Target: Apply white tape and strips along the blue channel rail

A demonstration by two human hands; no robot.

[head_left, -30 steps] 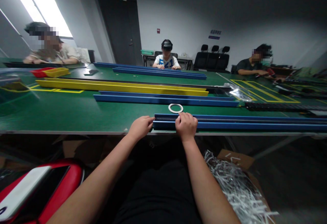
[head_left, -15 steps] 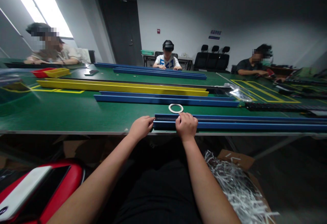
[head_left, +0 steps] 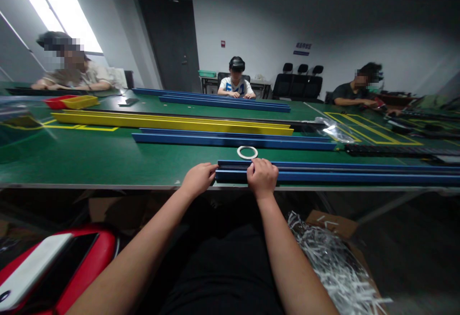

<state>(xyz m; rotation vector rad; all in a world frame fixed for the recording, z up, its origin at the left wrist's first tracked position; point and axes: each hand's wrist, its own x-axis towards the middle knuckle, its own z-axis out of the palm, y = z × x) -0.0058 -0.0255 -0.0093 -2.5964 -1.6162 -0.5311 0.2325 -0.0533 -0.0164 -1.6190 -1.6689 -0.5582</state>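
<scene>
Along the front edge of the green table lies a long blue channel-shaped profile (head_left: 345, 177) with a dark inside, running off to the right. My right hand (head_left: 263, 176) is wrapped over it near its left end, fingers curled down into the channel. At that end, the closed fingers of my left hand (head_left: 198, 180) touch the profile's tip; whatever they may pinch is hidden. Just behind my right hand, a roll of white tape (head_left: 247, 152) lies flat. Another pair of blue profiles (head_left: 230, 139) rests farther back, parallel to the front one.
Yellow profiles (head_left: 172, 121) and more blue profiles (head_left: 224, 103) lie across the table (head_left: 89, 162). Red and yellow trays (head_left: 79, 102) stand at left. Several people sit around the table. Below are a red seat (head_left: 102, 243) and a box of shredded paper (head_left: 330, 253).
My hands and the front profile stay in nearly the same place. The co-worker opposite has shifted their hands slightly.
</scene>
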